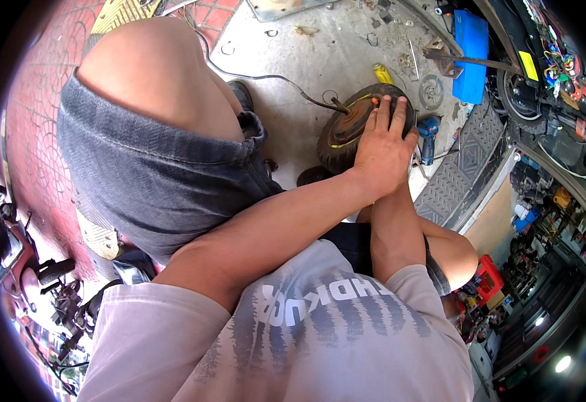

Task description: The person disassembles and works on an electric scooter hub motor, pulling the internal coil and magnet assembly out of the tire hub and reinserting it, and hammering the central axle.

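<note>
A small wheel with a knobbly black tyre and a rusty brown hub sits on the floor in front of me. A dark cable comes out of its centre, and a yellow line runs round part of the hub. Across the hub and tyre lies my left hand, its fingers stretched out towards the far edge. My right forearm reaches up under the left wrist, so my right hand is hidden. Just right of the wheel is a blue and black cordless drill. Something yellow lies beyond the tyre.
A blue box-like object is at the far right, near a vehicle's wheel. A grey patterned plate borders the concrete on the right. Small metal parts are scattered beyond the wheel. Red paving and a parked motorcycle are at left.
</note>
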A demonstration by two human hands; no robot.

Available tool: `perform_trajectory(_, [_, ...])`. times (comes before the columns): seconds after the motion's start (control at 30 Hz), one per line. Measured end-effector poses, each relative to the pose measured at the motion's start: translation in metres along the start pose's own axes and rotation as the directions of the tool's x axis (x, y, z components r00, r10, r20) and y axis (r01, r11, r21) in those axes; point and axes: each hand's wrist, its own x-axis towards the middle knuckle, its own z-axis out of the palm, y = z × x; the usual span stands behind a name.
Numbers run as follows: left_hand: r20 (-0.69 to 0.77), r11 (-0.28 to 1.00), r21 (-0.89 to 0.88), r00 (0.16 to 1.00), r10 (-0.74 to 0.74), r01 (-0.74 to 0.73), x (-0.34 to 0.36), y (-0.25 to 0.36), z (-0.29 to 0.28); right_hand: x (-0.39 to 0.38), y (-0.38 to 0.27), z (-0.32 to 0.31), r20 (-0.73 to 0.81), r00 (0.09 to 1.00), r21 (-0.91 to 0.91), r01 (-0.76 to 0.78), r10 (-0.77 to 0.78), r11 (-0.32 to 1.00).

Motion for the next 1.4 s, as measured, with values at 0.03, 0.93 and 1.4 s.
perform_trajectory(0.03, [0.005,1.000,0.012,1.000,0.000,0.000,0.000,-0.001,0.000,0.000,0.001,0.001,0.008,1.000,0.007,-0.010,0.010,1.000])
perform_trajectory(0.93, [0.111,0.823,0.262,0.832,-0.544,0.503,0.042,-0.137,-0.052,-0.318,-0.247,-0.134,-0.535,0.355,0.206,0.935,-0.767,0.289])
perform_trajectory(1.4, [0.275,0.889,-0.059,0.863,-0.423,0.454,0.043,-0.181,-0.046,-0.135,0.249,-0.447,-0.673,0.735,-0.581,-0.463,-0.076,0.669])
